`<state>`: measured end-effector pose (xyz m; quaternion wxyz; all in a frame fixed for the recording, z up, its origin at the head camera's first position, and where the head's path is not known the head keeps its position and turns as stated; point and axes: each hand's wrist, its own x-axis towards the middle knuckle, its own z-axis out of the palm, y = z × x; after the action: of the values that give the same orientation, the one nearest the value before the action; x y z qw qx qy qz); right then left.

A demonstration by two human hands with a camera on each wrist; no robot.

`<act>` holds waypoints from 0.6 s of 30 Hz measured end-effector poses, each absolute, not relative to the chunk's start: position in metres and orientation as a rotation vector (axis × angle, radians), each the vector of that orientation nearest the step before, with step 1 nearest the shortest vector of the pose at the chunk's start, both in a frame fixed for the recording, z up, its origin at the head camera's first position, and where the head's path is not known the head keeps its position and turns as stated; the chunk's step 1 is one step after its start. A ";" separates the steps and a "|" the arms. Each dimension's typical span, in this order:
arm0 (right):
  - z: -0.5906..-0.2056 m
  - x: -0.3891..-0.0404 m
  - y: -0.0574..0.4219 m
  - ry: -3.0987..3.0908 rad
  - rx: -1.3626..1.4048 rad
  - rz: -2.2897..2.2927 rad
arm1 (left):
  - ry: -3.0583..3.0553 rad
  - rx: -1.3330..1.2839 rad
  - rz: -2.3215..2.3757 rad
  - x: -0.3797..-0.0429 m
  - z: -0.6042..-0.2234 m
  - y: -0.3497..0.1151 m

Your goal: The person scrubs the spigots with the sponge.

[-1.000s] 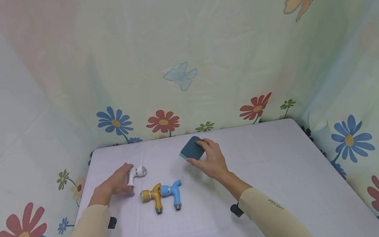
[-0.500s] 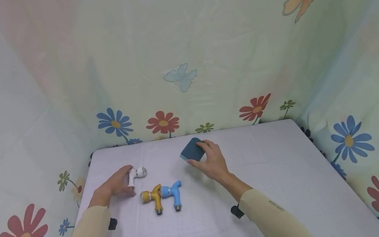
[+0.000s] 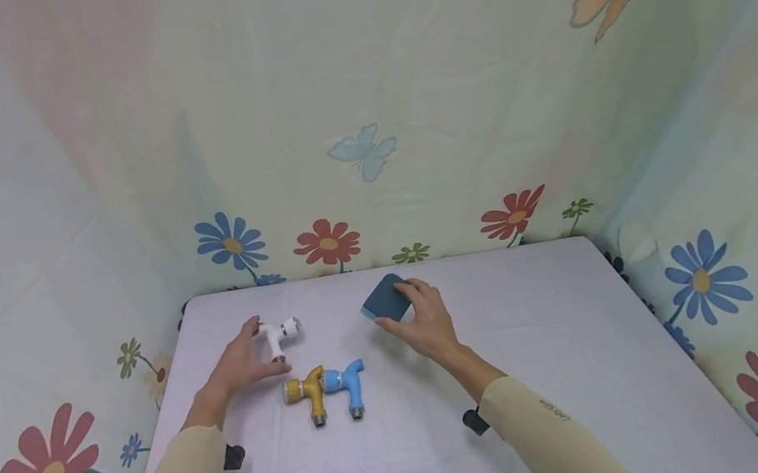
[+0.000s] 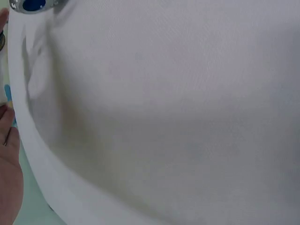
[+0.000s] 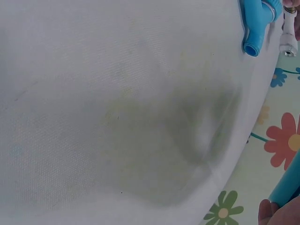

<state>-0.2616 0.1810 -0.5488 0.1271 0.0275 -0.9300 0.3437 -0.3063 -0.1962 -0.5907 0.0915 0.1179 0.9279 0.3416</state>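
Observation:
My left hand (image 3: 238, 367) holds a white tap (image 3: 277, 339) between thumb and fingertips, over the left part of the table. Its knob points right and its threaded end is down by the thumb. My right hand (image 3: 426, 319) pinches a flat dark-teal piece (image 3: 384, 300) with a paler edge, tilted above the table; its kind is not clear. In the right wrist view the white tap (image 5: 289, 33) shows at the top right corner. Just in front of the left hand lie a yellow tap (image 3: 314, 396) and a light-blue tap (image 3: 351, 387), side by side and close together.
A white cloth covers the table (image 3: 557, 340). Behind and at both sides hangs a curtain (image 3: 252, 123) printed with flowers and butterflies. Black wrist-worn pieces (image 3: 233, 456) show beside both sleeves. A grey ring with a blue centre (image 4: 33, 4) shows in the left wrist view.
My left hand has shifted a little right and spread wider, and the white tap has moved right with it and turned. The right hand and the teal piece have stayed almost still.

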 end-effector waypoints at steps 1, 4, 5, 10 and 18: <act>-0.549 -0.262 0.181 -2.705 0.080 1.001 | 2.759 0.351 1.027 -0.306 -0.589 -0.194; -0.548 -0.262 0.181 -2.703 0.081 0.997 | 2.772 0.372 1.045 -0.305 -0.582 -0.183; -0.548 -0.262 0.181 -2.702 0.082 0.996 | 2.777 0.385 1.041 -0.304 -0.580 -0.180; -0.547 -0.261 0.180 -2.698 0.094 1.016 | 2.803 0.446 1.001 -0.299 -0.568 -0.163; -0.547 -0.260 0.177 -2.760 0.154 1.050 | 2.834 0.565 0.952 -0.294 -0.562 -0.140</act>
<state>-0.2602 0.1772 -0.5465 0.0924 0.0517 -0.9294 0.3535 -0.2943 -0.1398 -0.5617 0.0497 0.1854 0.9304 0.3124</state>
